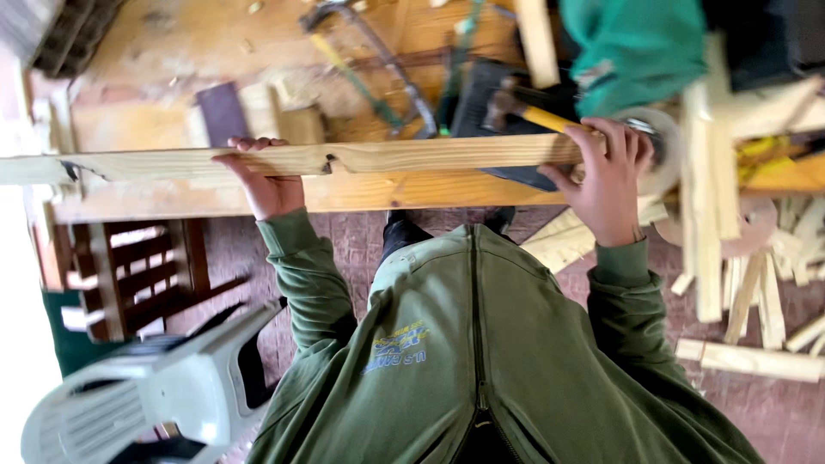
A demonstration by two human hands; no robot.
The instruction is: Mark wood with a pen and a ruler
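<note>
Wooden workbench [172,51] — cluttered; offcuts [748,283] strewn on reddish floor [773,412].

I hold a long wooden plank [344,159] on edge across the near side of the table [172,43]. My left hand [265,176] wraps its left part; my right hand [606,176] clasps its right end. Beyond it lie a yellow-handled hammer [524,110] and a hacksaw [378,64]. A white plastic chair [155,387] stands near left.

Wooden workbench [172,51], long plank [344,159], hacksaw [378,60], yellow-handled hammer [528,112], dark block [222,112], sawdust
</note>
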